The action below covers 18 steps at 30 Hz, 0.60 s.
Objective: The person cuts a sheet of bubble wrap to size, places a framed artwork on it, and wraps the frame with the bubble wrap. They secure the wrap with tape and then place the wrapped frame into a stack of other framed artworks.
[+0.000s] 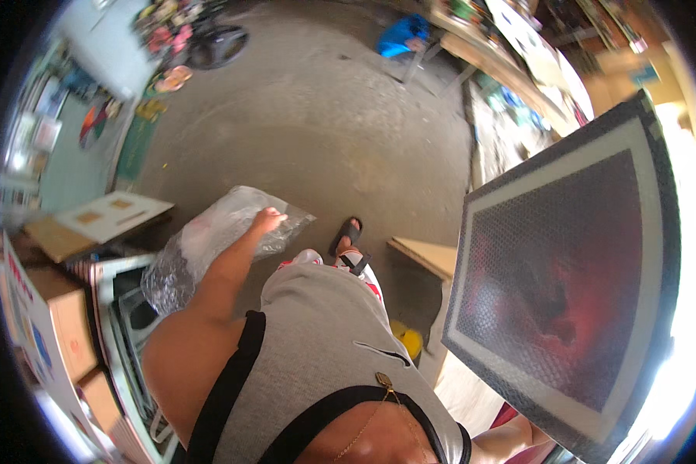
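My left hand [269, 220] is reached out ahead, its fingers closed on the edge of a clear plastic sheet or bag [228, 205]. The crumpled plastic hangs beside and under my left forearm, down to the left. At the right stands a large tilted rectangular panel [549, 263] with a dark outer edge, a pale inner border and a dark, mesh-like middle with a reddish blur in it. My right forearm [510, 442] runs in behind the panel's lower edge. The panel hides the fingers of my right hand, so its hold cannot be made out.
Left are stacked boards and boxes [73, 332] and a pale flat board [108, 220]. Ahead right is a cluttered wooden bench [503, 66] with a blue bag [404, 37] by its legs. Slippers [174, 77] lie far left. A wooden corner [425, 255] juts near my sandaled foot [346, 234].
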Tool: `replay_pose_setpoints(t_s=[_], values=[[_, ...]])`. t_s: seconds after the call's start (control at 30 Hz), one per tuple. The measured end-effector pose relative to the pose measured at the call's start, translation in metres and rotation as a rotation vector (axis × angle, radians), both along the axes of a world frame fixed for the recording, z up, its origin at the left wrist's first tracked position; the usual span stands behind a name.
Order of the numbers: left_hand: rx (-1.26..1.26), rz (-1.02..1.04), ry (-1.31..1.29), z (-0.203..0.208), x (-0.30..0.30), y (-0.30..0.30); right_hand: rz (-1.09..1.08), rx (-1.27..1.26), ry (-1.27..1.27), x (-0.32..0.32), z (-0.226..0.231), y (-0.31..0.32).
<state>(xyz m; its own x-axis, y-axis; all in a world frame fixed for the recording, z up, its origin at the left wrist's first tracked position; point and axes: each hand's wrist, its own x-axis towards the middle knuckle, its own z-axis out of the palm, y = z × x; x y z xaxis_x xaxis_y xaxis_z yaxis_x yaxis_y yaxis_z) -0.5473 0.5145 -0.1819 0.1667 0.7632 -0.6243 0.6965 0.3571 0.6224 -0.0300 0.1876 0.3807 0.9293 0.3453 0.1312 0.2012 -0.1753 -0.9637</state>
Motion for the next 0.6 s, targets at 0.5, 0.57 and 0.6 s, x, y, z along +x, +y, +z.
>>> replay_pose_setpoints(t_s=[0.5,0.57,0.6], values=[[-0.083,1.094,-0.232,0.043,-0.091,-0.017,1.552,-0.641,0.235,-0.150,-0.185,0.643],[0.086,1.341,-0.343,0.078,-0.085,-0.013,1.564,-0.827,-0.048,-0.185,-0.246,0.686],[0.088,1.474,-0.301,0.087,-0.075,-0.005,1.526,-0.876,-0.192,-0.201,-0.276,0.707]])
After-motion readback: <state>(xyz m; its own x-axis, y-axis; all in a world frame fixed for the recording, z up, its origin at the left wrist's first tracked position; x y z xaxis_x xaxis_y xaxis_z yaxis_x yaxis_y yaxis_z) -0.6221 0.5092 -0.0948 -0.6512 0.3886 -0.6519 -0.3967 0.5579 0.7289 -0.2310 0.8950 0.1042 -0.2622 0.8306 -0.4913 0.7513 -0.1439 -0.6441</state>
